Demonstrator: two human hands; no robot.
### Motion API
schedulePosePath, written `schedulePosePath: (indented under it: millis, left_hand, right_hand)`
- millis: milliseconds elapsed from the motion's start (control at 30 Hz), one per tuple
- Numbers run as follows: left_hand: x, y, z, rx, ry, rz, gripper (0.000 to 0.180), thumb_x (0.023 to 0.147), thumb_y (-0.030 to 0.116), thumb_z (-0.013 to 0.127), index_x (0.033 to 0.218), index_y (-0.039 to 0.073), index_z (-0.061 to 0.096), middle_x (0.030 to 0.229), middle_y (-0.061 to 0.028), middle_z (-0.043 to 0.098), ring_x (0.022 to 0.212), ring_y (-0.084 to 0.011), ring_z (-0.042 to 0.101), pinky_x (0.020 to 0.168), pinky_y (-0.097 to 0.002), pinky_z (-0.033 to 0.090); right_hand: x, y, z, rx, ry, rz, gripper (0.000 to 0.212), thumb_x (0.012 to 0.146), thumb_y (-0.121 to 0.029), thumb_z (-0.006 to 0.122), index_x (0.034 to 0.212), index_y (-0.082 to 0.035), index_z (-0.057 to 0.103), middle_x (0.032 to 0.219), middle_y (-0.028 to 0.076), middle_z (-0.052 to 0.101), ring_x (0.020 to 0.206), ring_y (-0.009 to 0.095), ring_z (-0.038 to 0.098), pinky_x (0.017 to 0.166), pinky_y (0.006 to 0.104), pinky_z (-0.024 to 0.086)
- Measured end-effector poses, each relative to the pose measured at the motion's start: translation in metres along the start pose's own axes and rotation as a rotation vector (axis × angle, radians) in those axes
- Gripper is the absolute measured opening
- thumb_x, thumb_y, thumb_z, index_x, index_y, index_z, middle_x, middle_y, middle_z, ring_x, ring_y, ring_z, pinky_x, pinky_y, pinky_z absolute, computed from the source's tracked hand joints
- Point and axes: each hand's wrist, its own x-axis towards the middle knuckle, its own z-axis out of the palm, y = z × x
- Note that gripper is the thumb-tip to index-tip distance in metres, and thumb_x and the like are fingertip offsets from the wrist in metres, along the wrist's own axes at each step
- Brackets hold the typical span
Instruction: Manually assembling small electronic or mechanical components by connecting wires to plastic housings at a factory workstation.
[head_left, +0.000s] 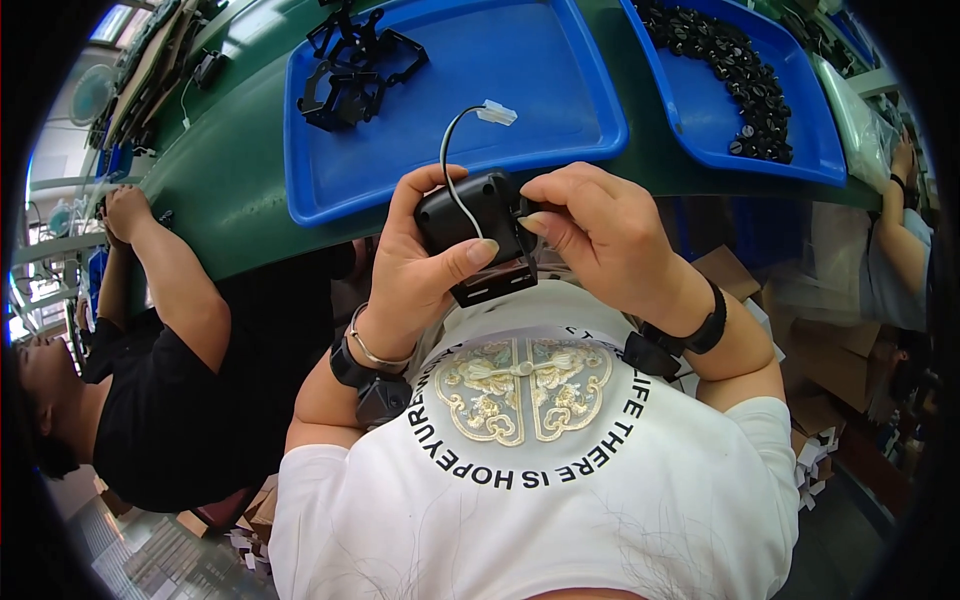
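My left hand (425,235) is wrapped round a black box-shaped device (468,212), thumb on its near face and fingers behind. From the device a thin cable (445,140) loops up to a white plug (497,113), which hangs over the tray. A black slotted metal bracket (495,287) sits along the device's lower edge and right side. My right hand (600,225) pinches at that right side, thumb and forefinger together. A small dark piece shows at the fingertips, mostly hidden, so its kind is unclear.
A blue tray (500,60) on the green table (230,190) holds several black brackets (360,75). The blue tray (690,145) at right contains many small black knobs (755,95). Beside it lies a clear plastic bag (855,120). Co-workers sit left (180,400) and right (900,250).
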Motion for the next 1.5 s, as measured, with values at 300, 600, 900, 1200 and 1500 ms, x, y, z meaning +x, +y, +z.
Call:
schedulePosePath:
  millis: [300,600,900,1200,1500]
  left_hand:
    - [0.003,0.003,0.000,0.048,0.024,-0.011,0.058,0.075,0.004,0.074,0.121,0.008,0.038,0.105,-0.0070,0.055,0.092,-0.0121,0.058,0.077,-0.0244,0.052]
    - [0.003,0.000,-0.003,0.327,-0.074,0.221,0.058,0.075,0.005,0.074,0.120,0.007,0.038,0.105,-0.0064,0.054,0.092,-0.0104,0.056,0.078,-0.0230,0.050]
    - [0.003,-0.005,0.000,0.300,-0.081,0.244,0.056,0.076,0.003,0.073,0.119,0.007,0.038,0.104,-0.0058,0.055,0.092,-0.0102,0.056,0.077,-0.0227,0.050]
    - [0.003,-0.004,-0.001,0.201,-0.014,0.167,0.055,0.077,0.003,0.072,0.120,0.008,0.038,0.102,-0.0057,0.056,0.088,-0.0096,0.057,0.073,-0.0215,0.051]
    - [0.004,-0.003,0.001,0.126,-0.002,0.097,0.053,0.078,0.002,0.070,0.120,0.008,0.037,0.103,-0.0057,0.056,0.089,-0.0093,0.056,0.075,-0.0219,0.049]
  right_hand:
    - [-0.001,0.003,-0.001,0.120,0.002,0.092,0.015,0.081,-0.005,0.065,0.093,0.002,0.059,0.080,0.012,0.060,0.065,0.020,0.058,0.057,0.0254,0.047]
    - [-0.003,0.004,-0.004,0.074,-0.090,0.183,0.017,0.088,-0.016,0.060,0.086,0.001,0.058,0.073,0.007,0.056,0.058,0.015,0.049,0.052,0.0229,0.040]
    - [-0.007,0.001,0.010,0.332,0.072,0.334,0.023,0.093,-0.024,0.054,0.089,-0.002,0.056,0.066,0.003,0.050,0.057,0.010,0.043,0.052,0.0209,0.037]
    - [-0.007,0.006,0.000,0.182,-0.044,0.204,0.023,0.092,-0.023,0.056,0.093,0.000,0.056,0.069,0.004,0.055,0.058,0.011,0.048,0.053,0.0220,0.039]
    - [-0.006,0.008,-0.002,0.136,-0.040,0.191,0.028,0.091,-0.029,0.056,0.090,-0.001,0.056,0.067,0.008,0.054,0.059,0.017,0.053,0.054,0.0274,0.042]
